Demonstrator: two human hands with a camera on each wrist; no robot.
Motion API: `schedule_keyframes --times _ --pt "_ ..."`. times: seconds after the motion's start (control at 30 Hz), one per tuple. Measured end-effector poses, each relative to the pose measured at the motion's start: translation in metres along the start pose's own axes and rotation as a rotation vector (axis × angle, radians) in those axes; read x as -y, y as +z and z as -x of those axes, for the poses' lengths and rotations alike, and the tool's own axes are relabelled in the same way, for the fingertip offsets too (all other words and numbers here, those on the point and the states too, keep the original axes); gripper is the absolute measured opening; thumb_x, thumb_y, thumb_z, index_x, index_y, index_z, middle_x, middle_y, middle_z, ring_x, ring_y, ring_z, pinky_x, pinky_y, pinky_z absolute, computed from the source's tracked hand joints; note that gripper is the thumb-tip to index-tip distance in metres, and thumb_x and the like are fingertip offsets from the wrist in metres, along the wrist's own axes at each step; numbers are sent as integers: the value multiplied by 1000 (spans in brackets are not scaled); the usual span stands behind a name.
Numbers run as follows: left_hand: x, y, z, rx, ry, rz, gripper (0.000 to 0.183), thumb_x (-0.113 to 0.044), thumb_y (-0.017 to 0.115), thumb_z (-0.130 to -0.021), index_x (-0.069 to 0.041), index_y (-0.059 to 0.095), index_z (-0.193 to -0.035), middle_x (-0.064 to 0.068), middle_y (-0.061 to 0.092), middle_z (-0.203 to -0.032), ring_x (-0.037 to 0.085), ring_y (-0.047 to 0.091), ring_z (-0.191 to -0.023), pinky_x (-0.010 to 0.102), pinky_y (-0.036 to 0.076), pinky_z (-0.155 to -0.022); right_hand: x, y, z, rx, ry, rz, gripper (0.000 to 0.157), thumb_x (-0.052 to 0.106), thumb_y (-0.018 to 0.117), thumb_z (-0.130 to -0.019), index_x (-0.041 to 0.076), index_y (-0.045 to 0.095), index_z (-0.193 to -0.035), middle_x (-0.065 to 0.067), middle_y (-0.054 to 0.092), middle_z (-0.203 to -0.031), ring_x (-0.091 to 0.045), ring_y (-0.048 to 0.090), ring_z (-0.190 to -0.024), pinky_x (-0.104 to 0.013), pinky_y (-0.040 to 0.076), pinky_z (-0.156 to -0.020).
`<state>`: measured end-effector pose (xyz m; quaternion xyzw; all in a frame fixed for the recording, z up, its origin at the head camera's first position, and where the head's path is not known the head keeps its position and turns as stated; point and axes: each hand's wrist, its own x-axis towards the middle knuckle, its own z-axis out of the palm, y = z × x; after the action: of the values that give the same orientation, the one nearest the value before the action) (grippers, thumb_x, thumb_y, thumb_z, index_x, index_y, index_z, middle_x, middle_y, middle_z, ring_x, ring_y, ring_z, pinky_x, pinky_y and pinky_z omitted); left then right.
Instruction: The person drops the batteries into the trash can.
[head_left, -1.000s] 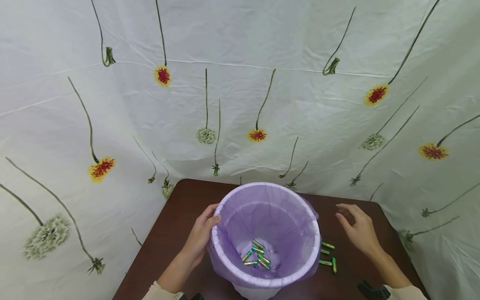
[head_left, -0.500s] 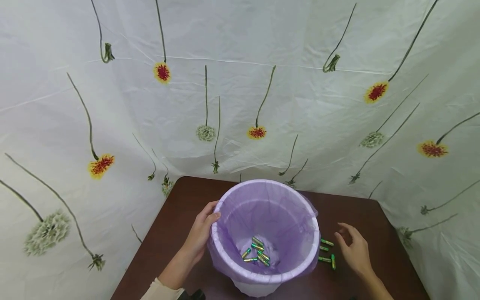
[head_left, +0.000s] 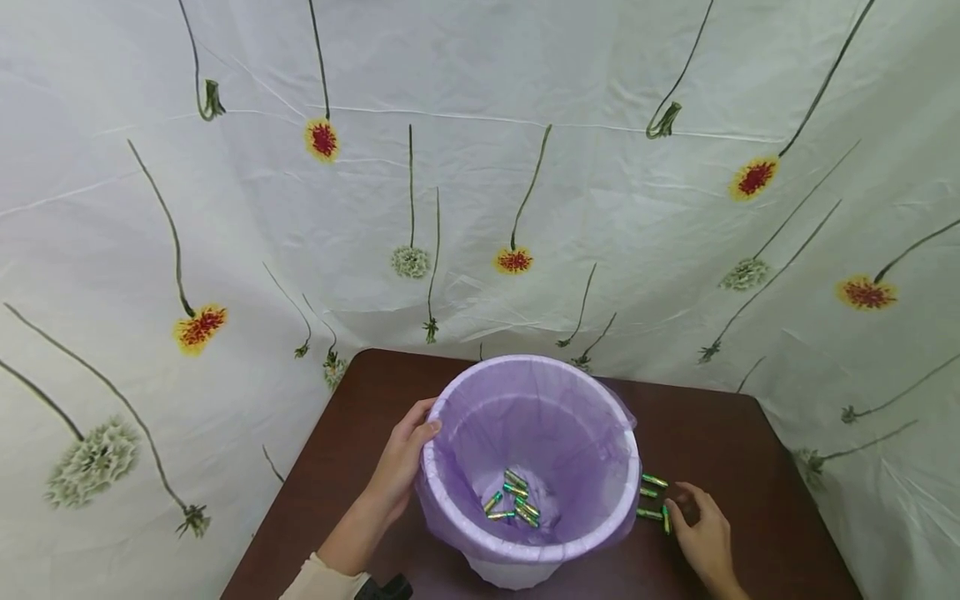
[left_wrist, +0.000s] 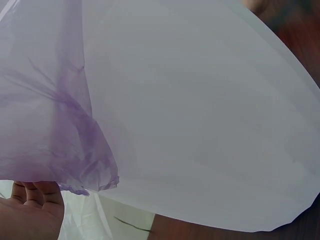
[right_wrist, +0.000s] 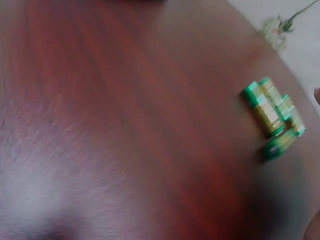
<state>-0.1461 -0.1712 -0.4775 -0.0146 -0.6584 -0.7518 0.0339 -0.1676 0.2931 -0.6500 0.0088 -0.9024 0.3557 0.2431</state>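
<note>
A white trash can (head_left: 517, 573) lined with a purple garbage bag (head_left: 555, 425) stands on the table. My left hand (head_left: 401, 462) grips its left rim, thumb over the edge and fingers outside; in the left wrist view those fingers (left_wrist: 37, 200) lie under the bag's edge. Several green-and-gold batteries (head_left: 516, 480) lie at the bottom of the bag. A few more batteries (head_left: 649, 514) lie on the table right of the can. My right hand (head_left: 705, 537) is beside them, thumb and forefinger apart, with nothing seen between them. The right wrist view shows these batteries (right_wrist: 267, 112) blurred.
The dark brown table (head_left: 750, 467) extends on both sides of the can. A white cloth (head_left: 480, 183) printed with flowers hangs behind and around it. A dark strap (head_left: 384, 587) is on the left wrist.
My right hand has come down and toward me, close to the batteries on the table. The left hand keeps its hold on the rim. The view has shifted slightly.
</note>
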Motion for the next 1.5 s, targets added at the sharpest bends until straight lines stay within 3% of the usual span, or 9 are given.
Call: schedule_keyframes --times 0.1,0.27,0.47,0.67,0.97,1.23,1.5 --pt "-1 0 0 7 7 -7 35 -13 54 -101 -2 61 -134 19 60 -126 30 59 -108 32 52 -87 -7 7 15 16 40 25 35 5 81 -86 -2 69 -118 -12 65 -98 -28 61 -87 -40 49 -73" --pt "-2 2 0 15 2 1 35 -12 53 -101 -2 61 -133 19 60 -126 30 59 -108 31 52 -87 -16 19 32 -26 90 61 35 4 80 -84 -6 68 -116 -17 63 -99 -32 60 -87 -42 49 -74" --pt "-2 3 -2 14 -3 29 36 -12 54 -100 -2 60 -134 20 59 -126 29 59 -106 31 52 -85 -16 22 31 -42 48 102 33 1 79 -82 -11 67 -111 -22 62 -98 -38 61 -86 -55 50 -73" --pt "-1 2 -2 14 -3 33 37 -13 55 -100 -2 60 -134 21 59 -125 28 59 -105 31 52 -85 -15 24 29 -47 59 145 19 -2 75 -83 -12 69 -99 -25 62 -96 -43 62 -86 -59 50 -73" --pt "0 1 0 23 -5 28 37 -13 53 -101 -1 58 -136 19 59 -124 29 60 -104 32 54 -83 -17 26 33 -56 52 150 15 -5 76 -86 -11 69 -98 -25 63 -96 -39 62 -81 -56 49 -69" --pt "-1 1 0 -2 -13 38 37 -12 54 -100 0 59 -135 22 58 -123 28 60 -103 30 52 -83 -15 25 33 -54 83 77 16 -6 73 -90 -10 70 -105 -27 61 -104 -47 62 -93 -60 50 -77" --pt "1 2 0 9 -11 52 38 -14 54 -100 -1 59 -135 22 58 -126 29 59 -106 31 52 -85 -11 17 33 -113 39 73 19 -10 76 -85 -11 72 -104 -24 60 -99 -39 59 -88 -46 46 -72"
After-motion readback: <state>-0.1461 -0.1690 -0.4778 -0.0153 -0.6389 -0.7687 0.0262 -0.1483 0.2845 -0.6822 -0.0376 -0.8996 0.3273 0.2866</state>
